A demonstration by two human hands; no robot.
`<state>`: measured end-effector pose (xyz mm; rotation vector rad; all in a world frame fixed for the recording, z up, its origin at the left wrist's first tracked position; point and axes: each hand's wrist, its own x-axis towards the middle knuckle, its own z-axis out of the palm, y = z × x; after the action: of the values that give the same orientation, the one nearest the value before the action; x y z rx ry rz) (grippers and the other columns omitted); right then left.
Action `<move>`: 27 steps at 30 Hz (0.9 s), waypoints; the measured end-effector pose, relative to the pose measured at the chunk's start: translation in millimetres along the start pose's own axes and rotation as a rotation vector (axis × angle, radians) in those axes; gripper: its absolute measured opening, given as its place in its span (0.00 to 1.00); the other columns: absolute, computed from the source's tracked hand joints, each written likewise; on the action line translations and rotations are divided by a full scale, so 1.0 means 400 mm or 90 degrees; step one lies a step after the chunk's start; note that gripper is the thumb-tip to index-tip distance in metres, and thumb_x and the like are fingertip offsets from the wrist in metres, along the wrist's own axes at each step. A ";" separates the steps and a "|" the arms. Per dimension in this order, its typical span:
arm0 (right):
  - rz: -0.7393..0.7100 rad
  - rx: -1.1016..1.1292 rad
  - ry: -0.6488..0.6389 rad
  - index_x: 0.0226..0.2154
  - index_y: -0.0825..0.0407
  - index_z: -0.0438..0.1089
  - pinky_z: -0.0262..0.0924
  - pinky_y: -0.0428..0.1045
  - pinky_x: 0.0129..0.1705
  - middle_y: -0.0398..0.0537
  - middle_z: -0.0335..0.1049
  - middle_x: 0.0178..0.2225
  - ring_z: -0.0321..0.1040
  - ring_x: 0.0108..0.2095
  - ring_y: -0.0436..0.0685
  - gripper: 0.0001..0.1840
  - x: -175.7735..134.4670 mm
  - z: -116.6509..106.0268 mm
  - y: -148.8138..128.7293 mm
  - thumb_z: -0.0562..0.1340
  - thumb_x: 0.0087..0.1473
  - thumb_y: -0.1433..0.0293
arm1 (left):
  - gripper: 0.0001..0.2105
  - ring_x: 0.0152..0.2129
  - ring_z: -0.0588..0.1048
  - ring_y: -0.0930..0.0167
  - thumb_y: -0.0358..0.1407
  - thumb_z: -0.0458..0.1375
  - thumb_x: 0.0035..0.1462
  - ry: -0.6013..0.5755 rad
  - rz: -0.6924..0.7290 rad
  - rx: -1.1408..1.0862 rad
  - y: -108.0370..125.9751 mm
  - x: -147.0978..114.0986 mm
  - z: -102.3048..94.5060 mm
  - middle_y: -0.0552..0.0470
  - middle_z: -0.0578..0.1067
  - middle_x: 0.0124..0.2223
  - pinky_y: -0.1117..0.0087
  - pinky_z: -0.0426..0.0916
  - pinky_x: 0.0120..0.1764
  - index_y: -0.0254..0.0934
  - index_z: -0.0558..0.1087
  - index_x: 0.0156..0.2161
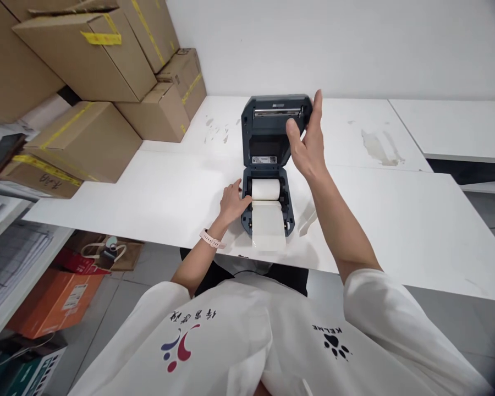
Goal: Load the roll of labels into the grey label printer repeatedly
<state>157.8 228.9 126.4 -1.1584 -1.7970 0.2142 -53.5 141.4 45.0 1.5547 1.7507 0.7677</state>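
Observation:
A dark grey label printer stands on the white table with its lid raised upright. Inside it sits a roll of white label paper, whose strip runs out over the printer's front edge. My left hand grips the left side of the printer base, thumb over the rim near the roll. At the lid's right edge, my right hand holds the lid, its thumb on the inner face and its fingers along the outer side, partly hidden.
Cardboard boxes with yellow tape are stacked at the left of the white table. A curled paper scrap lies right of the printer. Below left, an orange box rests near the floor. A white wall rises behind.

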 end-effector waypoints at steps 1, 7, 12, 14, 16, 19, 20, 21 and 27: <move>-0.015 -0.037 -0.002 0.77 0.41 0.27 0.39 0.70 0.75 0.49 0.38 0.77 0.35 0.77 0.71 0.48 0.005 -0.006 -0.004 0.47 0.67 0.41 | 0.30 0.51 0.77 0.50 0.39 0.59 0.57 -0.019 -0.017 0.040 0.000 -0.003 0.004 0.37 0.80 0.52 0.54 0.71 0.49 0.36 0.70 0.65; -0.097 -0.173 -0.424 0.70 0.46 0.59 0.63 0.72 0.57 0.59 0.77 0.53 0.72 0.55 0.78 0.38 -0.071 0.018 -0.026 0.64 0.60 0.59 | 0.18 0.40 0.80 0.55 0.35 0.54 0.57 -0.033 -0.034 0.164 0.025 0.006 0.005 0.43 0.82 0.41 0.62 0.67 0.37 0.38 0.76 0.52; -0.014 -0.173 -0.632 0.74 0.46 0.50 0.67 0.67 0.50 0.58 0.81 0.48 0.77 0.45 0.76 0.65 -0.091 0.131 0.056 0.76 0.37 0.62 | 0.18 0.45 0.80 0.55 0.34 0.53 0.58 -0.042 -0.040 0.210 0.031 0.011 0.009 0.43 0.83 0.44 0.61 0.68 0.41 0.39 0.75 0.52; 0.006 -0.105 -0.647 0.74 0.47 0.51 0.68 0.66 0.51 0.57 0.81 0.48 0.78 0.43 0.74 0.69 -0.077 0.145 0.081 0.78 0.31 0.63 | 0.18 0.45 0.80 0.55 0.34 0.53 0.59 -0.044 -0.040 0.202 0.030 0.008 0.010 0.43 0.83 0.45 0.61 0.68 0.42 0.39 0.75 0.52; 0.018 0.002 -0.649 0.72 0.44 0.56 0.69 0.65 0.52 0.55 0.80 0.53 0.78 0.45 0.73 0.68 -0.061 0.119 0.084 0.79 0.28 0.63 | 0.18 0.45 0.80 0.55 0.34 0.53 0.59 -0.045 -0.042 0.190 0.028 0.006 0.010 0.43 0.83 0.45 0.61 0.68 0.41 0.39 0.75 0.53; 0.040 0.175 -0.617 0.66 0.40 0.67 0.67 0.65 0.59 0.48 0.73 0.62 0.73 0.56 0.73 0.60 -0.041 0.011 0.063 0.80 0.27 0.61 | 0.20 0.44 0.80 0.55 0.35 0.52 0.59 -0.049 -0.031 0.170 0.021 0.005 0.010 0.43 0.82 0.46 0.62 0.67 0.38 0.39 0.74 0.55; 0.049 0.211 -0.599 0.63 0.40 0.70 0.65 0.65 0.61 0.47 0.73 0.63 0.71 0.59 0.73 0.56 -0.037 -0.034 0.058 0.80 0.28 0.60 | 0.20 0.43 0.80 0.55 0.36 0.52 0.59 -0.048 -0.026 0.166 0.018 0.005 0.010 0.43 0.82 0.46 0.62 0.67 0.38 0.38 0.74 0.56; 0.060 0.232 -0.579 0.61 0.41 0.72 0.64 0.65 0.63 0.47 0.73 0.62 0.70 0.60 0.73 0.52 -0.033 -0.077 0.059 0.80 0.29 0.60 | 0.21 0.43 0.79 0.55 0.36 0.52 0.59 -0.046 -0.023 0.163 0.014 0.006 0.011 0.43 0.82 0.45 0.62 0.67 0.37 0.38 0.74 0.57; 0.220 0.285 -0.408 0.55 0.47 0.74 0.67 0.63 0.59 0.54 0.75 0.59 0.70 0.58 0.71 0.48 -0.029 -0.196 0.228 0.82 0.27 0.62 | 0.22 0.37 0.79 0.57 0.36 0.52 0.58 -0.042 -0.026 0.135 0.004 0.010 0.017 0.45 0.81 0.38 0.63 0.66 0.35 0.37 0.74 0.57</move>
<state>276.4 243.5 107.9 -1.1299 -1.9153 1.2427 -47.5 145.6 41.6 1.6572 1.8577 0.5178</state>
